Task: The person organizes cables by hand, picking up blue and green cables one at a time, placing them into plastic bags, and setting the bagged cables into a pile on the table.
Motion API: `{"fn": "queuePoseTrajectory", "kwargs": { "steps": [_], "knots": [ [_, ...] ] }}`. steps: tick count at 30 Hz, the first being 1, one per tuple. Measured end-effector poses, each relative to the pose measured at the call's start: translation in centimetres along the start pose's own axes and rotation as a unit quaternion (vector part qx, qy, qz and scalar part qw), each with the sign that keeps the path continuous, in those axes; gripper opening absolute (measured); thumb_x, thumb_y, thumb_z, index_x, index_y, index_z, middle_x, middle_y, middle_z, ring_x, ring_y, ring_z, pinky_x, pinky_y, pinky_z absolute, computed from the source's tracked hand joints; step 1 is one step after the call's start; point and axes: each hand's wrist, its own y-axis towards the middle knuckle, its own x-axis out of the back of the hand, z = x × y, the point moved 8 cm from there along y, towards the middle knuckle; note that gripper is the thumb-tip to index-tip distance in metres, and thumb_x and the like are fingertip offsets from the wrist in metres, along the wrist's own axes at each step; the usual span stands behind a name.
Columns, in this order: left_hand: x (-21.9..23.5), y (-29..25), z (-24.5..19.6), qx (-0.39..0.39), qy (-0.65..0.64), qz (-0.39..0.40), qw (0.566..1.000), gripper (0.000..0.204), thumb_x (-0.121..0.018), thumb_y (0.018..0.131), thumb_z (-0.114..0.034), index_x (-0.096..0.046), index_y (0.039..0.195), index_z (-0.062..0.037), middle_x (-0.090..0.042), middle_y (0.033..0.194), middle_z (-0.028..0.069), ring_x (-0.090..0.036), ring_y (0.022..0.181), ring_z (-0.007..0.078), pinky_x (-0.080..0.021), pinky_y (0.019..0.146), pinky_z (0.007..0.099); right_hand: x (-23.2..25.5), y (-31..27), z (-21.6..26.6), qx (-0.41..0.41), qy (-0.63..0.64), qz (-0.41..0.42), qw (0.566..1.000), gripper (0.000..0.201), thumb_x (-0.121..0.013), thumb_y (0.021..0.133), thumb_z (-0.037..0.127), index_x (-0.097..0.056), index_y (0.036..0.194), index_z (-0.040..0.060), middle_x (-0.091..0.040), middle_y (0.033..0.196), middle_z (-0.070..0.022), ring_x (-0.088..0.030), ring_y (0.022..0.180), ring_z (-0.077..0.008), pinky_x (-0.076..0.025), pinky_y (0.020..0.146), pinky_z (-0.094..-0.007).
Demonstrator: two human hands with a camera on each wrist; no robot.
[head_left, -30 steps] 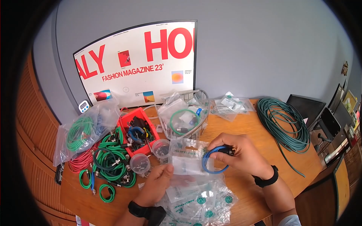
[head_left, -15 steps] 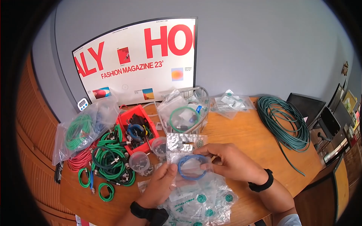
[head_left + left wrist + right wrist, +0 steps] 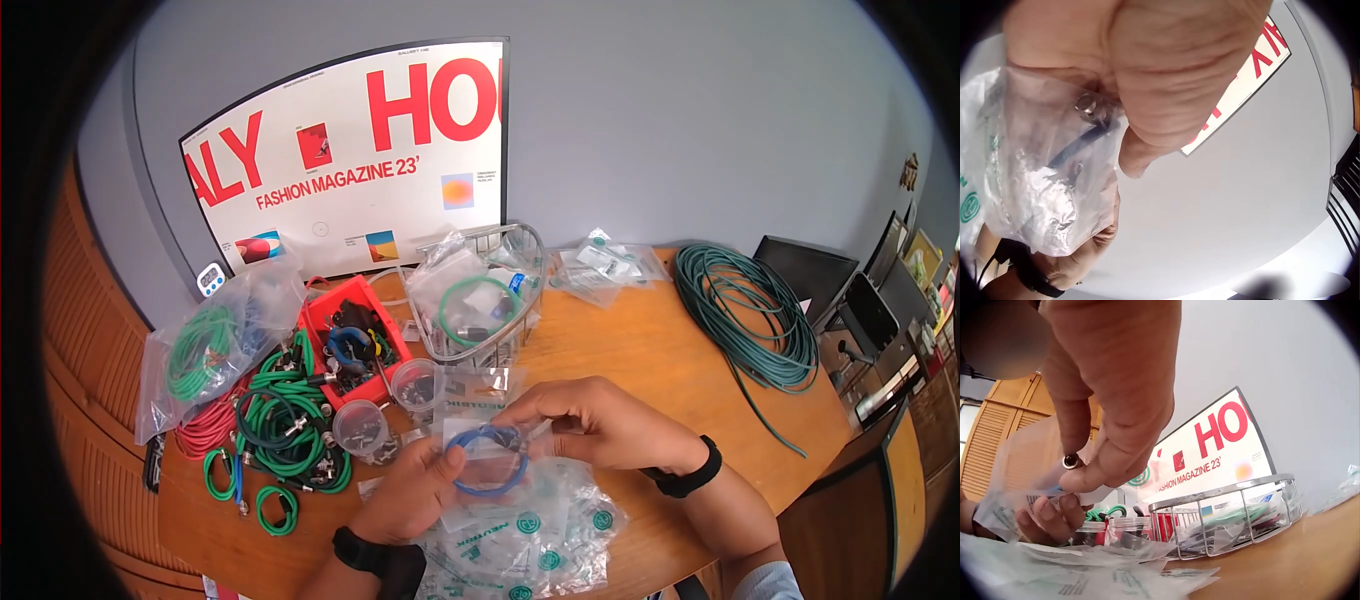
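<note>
While left hand [image 3: 415,485] is pinching clear plastic bag [image 3: 475,403] at lower centre, right hand [image 3: 620,428] is clamping coiled blue cable [image 3: 495,434], apparently bagging it, next requiring deeper insertion.

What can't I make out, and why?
Head: most fingers of the left hand, behind the clear bag.
Head: finest print on the lettered panel, too small.
Left wrist: much of that panel, behind the left hand.
Right wrist: much of the blue cable, behind the right hand.

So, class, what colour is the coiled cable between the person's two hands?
The coiled cable is blue, showing best in the head view.
</note>
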Motion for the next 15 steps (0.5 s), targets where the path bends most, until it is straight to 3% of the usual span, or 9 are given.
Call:
{"fn": "queuePoseTrajectory", "kwargs": {
  "steps": [2, 5, 7, 8, 10, 11, 13, 15],
  "knots": [
    [-0.1, 0.3, 0.4, 0.040, -0.037, 0.022, 0.998, 0.054, -0.052, 0.105, -0.029, -0.038, 0.144, 0.0049, -0.058, 0.135, 0.0208, -0.062, 0.120, 0.0368, -0.053, 0.101, 0.0503, -0.2, 0.1, 0.3, 0.022, -0.052, 0.006, 0.998, 0.036, -0.069, 0.090, 0.001, -0.065, 0.126, 0.0009, -0.069, 0.114, -0.0110, -0.067, 0.100, -0.0159, -0.052, 0.083, -0.0292],
    [-0.4, 0.4, -0.3, 0.009, -0.049, -0.014, 0.999, 0.053, -0.049, 0.106, -0.030, -0.036, 0.146, 0.0018, -0.058, 0.136, 0.0199, -0.061, 0.122, 0.0389, -0.053, 0.100, 0.0507, 0.3, 0.2, 0.1, 0.011, -0.065, -0.052, 0.996, 0.037, -0.071, 0.092, 0.015, -0.063, 0.126, 0.0019, -0.069, 0.112, -0.0122, -0.067, 0.099, -0.0191, -0.052, 0.082, -0.0303],
    [-0.6, 0.3, -0.8, -0.013, -0.052, -0.040, 0.998, 0.052, -0.048, 0.106, -0.029, -0.036, 0.147, 0.0002, -0.057, 0.137, 0.0193, -0.060, 0.123, 0.0393, -0.053, 0.101, 0.0510, 2.1, -0.3, -1.8, -0.073, -0.018, -0.180, 0.981, 0.050, -0.073, 0.092, 0.019, -0.055, 0.134, -0.0010, -0.068, 0.114, -0.0119, -0.066, 0.102, -0.0193, -0.051, 0.082, -0.0290],
    [-0.3, 0.2, -1.1, -0.034, -0.056, -0.066, 0.996, 0.051, -0.048, 0.107, -0.028, -0.035, 0.148, -0.0014, -0.056, 0.138, 0.0187, -0.059, 0.124, 0.0396, -0.053, 0.101, 0.0512, 2.3, -0.3, -2.0, -0.071, -0.019, -0.180, 0.981, 0.050, -0.073, 0.092, 0.019, -0.055, 0.134, -0.0010, -0.068, 0.114, -0.0119, -0.066, 0.102, -0.0193, -0.051, 0.082, -0.0290],
    [0.0, 0.3, -1.4, -0.059, -0.052, -0.075, 0.994, 0.049, -0.047, 0.107, -0.027, -0.035, 0.148, -0.0020, -0.055, 0.139, 0.0181, -0.059, 0.124, 0.0386, -0.052, 0.102, 0.0514, 1.1, -0.2, -3.8, -0.124, 0.267, -0.106, 0.950, 0.066, -0.075, 0.092, 0.021, -0.042, 0.144, -0.0039, -0.066, 0.118, -0.0123, -0.065, 0.105, -0.0217, -0.052, 0.086, -0.0307],
    [0.4, 0.3, -1.7, -0.081, -0.048, -0.085, 0.992, 0.047, -0.046, 0.107, -0.025, -0.035, 0.148, -0.0026, -0.054, 0.140, 0.0175, -0.059, 0.123, 0.0377, -0.052, 0.103, 0.0515, 0.9, -0.1, -4.1, -0.123, 0.265, -0.104, 0.951, 0.066, -0.075, 0.092, 0.021, -0.042, 0.144, -0.0039, -0.066, 0.118, -0.0123, -0.065, 0.105, -0.0217, -0.052, 0.086, -0.0307],
    [1.1, 0.4, -0.9, -0.066, -0.017, -0.095, 0.993, 0.046, -0.045, 0.108, -0.024, -0.035, 0.148, -0.0028, -0.053, 0.141, 0.0170, -0.060, 0.122, 0.0362, -0.052, 0.103, 0.0511, -0.6, -0.1, -3.2, -0.036, 0.215, -0.050, 0.975, 0.073, -0.074, 0.093, 0.018, -0.033, 0.149, -0.0043, -0.064, 0.121, -0.0143, -0.063, 0.107, -0.0221, -0.053, 0.090, -0.0336],
    [1.1, 0.3, -0.3, -0.048, 0.013, -0.102, 0.994, 0.045, -0.044, 0.108, -0.022, -0.035, 0.148, -0.0029, -0.052, 0.141, 0.0165, -0.061, 0.122, 0.0348, -0.052, 0.103, 0.0508, -1.4, 0.2, -3.3, -0.062, 0.191, -0.069, 0.977, 0.072, -0.073, 0.092, 0.015, -0.033, 0.149, -0.0036, -0.064, 0.121, -0.0142, -0.063, 0.108, -0.0213, -0.053, 0.091, -0.0342]
  ]
}}
